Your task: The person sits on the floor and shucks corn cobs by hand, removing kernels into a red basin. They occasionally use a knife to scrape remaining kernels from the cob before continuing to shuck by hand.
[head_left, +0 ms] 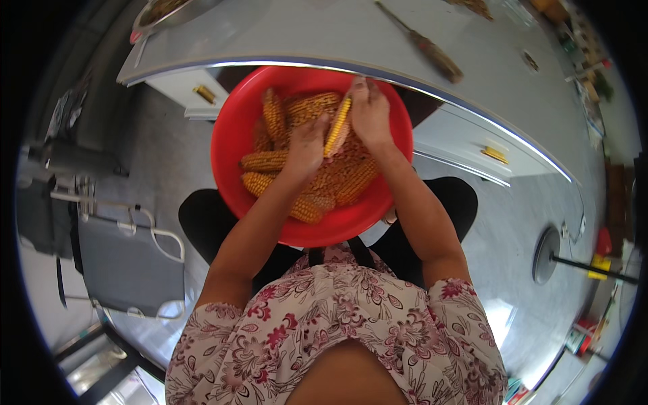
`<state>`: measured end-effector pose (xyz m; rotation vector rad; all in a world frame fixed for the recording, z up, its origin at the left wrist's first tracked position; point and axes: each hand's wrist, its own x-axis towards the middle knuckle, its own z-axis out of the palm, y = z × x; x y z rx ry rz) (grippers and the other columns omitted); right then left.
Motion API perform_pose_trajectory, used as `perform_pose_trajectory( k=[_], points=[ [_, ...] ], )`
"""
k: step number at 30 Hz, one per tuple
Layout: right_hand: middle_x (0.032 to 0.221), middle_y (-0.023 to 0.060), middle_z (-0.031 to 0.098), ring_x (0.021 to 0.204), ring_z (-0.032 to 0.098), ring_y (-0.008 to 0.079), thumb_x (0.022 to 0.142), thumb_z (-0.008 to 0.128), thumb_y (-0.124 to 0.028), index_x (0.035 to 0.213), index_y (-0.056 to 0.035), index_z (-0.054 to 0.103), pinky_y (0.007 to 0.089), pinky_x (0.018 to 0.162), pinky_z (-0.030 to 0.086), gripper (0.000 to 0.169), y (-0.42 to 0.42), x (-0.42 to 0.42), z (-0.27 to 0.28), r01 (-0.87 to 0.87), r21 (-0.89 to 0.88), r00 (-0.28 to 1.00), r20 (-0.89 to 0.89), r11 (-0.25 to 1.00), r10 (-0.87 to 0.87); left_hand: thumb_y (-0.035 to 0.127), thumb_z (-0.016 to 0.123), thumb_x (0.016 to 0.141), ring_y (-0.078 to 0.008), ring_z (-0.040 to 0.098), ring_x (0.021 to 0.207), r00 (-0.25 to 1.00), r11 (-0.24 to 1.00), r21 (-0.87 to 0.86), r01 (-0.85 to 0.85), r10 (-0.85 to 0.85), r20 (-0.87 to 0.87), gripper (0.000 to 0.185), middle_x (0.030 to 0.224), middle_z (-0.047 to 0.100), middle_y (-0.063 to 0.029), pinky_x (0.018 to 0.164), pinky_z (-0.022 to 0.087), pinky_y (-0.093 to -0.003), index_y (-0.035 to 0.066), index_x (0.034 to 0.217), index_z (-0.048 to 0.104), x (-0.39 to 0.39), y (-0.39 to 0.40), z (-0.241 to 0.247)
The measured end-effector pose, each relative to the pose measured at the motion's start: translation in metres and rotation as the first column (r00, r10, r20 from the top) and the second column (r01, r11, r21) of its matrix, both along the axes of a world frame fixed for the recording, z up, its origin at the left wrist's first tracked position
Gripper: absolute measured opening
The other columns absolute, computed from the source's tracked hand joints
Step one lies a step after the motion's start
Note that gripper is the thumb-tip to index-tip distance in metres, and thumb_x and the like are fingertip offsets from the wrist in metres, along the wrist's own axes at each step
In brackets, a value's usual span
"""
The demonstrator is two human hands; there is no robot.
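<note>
A partly shelled corn cob (337, 129) is tilted between my two hands over a red plastic basin (324, 235). Yellow kernels still line its left side, while the other side is bare and pinkish. My right hand (370, 111) grips its upper part from the right, and my left hand (307, 147) is around its lower left side, slightly blurred. Loose corn kernels (324, 179) cover the basin's bottom. Several unshelled ears lie among them, including one ear (274, 119) at upper left, another ear (263, 161) beside my left wrist and a third ear (357, 182) at lower right.
A grey tabletop (314, 30) overhangs the basin's far rim. On it lie a brush-like tool (430, 50) and a metal bowl (169, 12). White drawers with gold handles (495, 155) flank the basin. A folding chair (131, 263) stands left, a round-based stand (547, 254) right.
</note>
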<state>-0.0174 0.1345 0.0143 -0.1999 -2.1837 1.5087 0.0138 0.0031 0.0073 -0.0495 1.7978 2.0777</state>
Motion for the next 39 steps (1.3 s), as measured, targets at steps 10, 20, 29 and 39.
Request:
perform_pose_trajectory(
  k=[10, 20, 29, 39],
  points=[
    [0.072, 0.0243, 0.059, 0.071, 0.058, 0.0405, 0.093, 0.044, -0.033, 0.083, 0.0047, 0.056, 0.0444, 0.066, 0.045, 0.041, 0.0, -0.003, 0.006, -0.063, 0.02, 0.985, 0.16, 0.998, 0.059, 0.045, 0.045, 0.094, -0.009, 0.054, 0.073, 0.991, 0.993, 0.111, 0.048, -0.033, -0.13, 0.045, 0.083, 0.058, -0.003, 0.062, 0.044, -0.0236, 0.002, 0.095, 0.058, -0.012, 0.003, -0.006],
    [0.067, 0.0241, 0.057, 0.065, 0.057, 0.0424, 0.092, 0.048, -0.032, 0.077, 0.0015, 0.052, 0.0458, 0.059, 0.045, 0.037, -0.019, 0.008, -0.004, -0.153, 0.217, 0.987, 0.075, 0.964, 0.139, 0.041, 0.049, 0.092, -0.0205, 0.055, 0.067, 0.877, 0.977, -0.049, -0.21, 0.166, -0.45, 0.047, 0.073, 0.059, -0.0149, 0.064, 0.045, -0.0326, -0.005, 0.093, 0.058, -0.012, 0.01, -0.014],
    [0.062, 0.0188, 0.057, 0.056, 0.058, 0.0351, 0.091, 0.051, -0.026, 0.078, -0.0012, 0.051, 0.0407, 0.051, 0.045, 0.028, -0.027, 0.015, 0.006, -0.161, 0.262, 0.982, -0.05, 0.952, 0.18, 0.017, 0.046, 0.093, -0.0276, 0.055, 0.063, 0.857, 0.958, -0.045, -0.284, 0.233, -0.459, 0.026, 0.073, 0.059, -0.0196, 0.061, 0.044, -0.0364, -0.006, 0.089, 0.058, -0.017, 0.005, -0.022],
    [0.062, 0.0162, 0.055, 0.052, 0.054, 0.0303, 0.091, 0.053, -0.022, 0.077, 0.0005, 0.05, 0.0364, 0.051, 0.044, 0.026, -0.029, 0.019, 0.014, -0.194, 0.18, 0.977, -0.059, 0.964, 0.207, 0.028, 0.044, 0.096, -0.0085, 0.049, 0.065, 0.983, 0.946, 0.268, -0.182, 0.178, 0.039, 0.036, 0.072, 0.056, -0.002, 0.058, 0.041, -0.0264, -0.001, 0.083, 0.059, -0.02, 0.004, -0.01]
  ],
)
